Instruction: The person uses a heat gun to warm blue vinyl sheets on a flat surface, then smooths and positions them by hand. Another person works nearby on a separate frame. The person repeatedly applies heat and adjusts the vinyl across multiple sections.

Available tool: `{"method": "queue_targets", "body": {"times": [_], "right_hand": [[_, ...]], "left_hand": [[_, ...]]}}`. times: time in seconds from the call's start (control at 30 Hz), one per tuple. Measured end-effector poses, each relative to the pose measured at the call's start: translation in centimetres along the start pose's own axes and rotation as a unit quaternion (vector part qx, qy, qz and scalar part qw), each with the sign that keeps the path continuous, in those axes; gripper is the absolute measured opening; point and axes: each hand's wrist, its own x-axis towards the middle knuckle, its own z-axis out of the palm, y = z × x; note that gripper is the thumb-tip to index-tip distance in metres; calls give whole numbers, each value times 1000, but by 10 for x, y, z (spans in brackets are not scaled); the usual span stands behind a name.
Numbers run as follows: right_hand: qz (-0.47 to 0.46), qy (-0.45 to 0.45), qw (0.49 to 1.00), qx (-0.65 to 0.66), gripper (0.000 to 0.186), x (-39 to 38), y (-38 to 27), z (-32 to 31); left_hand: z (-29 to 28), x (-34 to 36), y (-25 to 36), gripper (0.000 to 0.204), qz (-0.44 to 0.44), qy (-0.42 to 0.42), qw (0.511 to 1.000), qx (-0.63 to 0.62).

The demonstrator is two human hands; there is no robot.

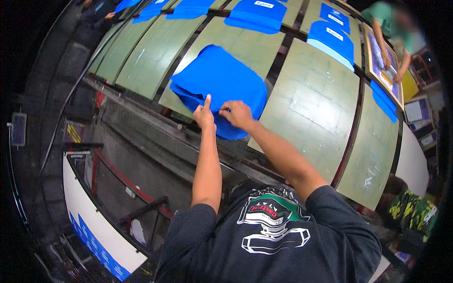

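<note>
A stack of bright blue cut fabric pieces lies partly over a greenish board, with its near part hanging past the board's front edge. Several layers show apart along its left edge, where a dark gap opens between them. My left hand is closed on the near left edge of the fabric, one digit pointing up along it. Close to its right, my right hand has its fingers curled in a pinch at the near edge of the cloth. The fingertips are partly hidden, so how many layers each hand holds is unclear.
Long greenish boards stand in rows with gaps between. Further blue pieces with white labels lie on the far boards. At the right, a co-worker's hands work at a framed screen. A white panel leans at lower left.
</note>
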Motion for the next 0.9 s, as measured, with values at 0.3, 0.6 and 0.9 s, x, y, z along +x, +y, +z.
{"method": "queue_targets", "body": {"times": [0.3,0.6,0.9], "right_hand": [[99,-61,983,142,21,27,41,-31],[187,377,844,332,22,44,64,-98],[-30,550,824,129,19,-50,39,-288]], "left_hand": [[0,10,-11,31,-76,-33,984,-155],[-22,71,-70,23,3,33,997,-63],[-40,81,-70,46,-149,-29,983,-101]]}}
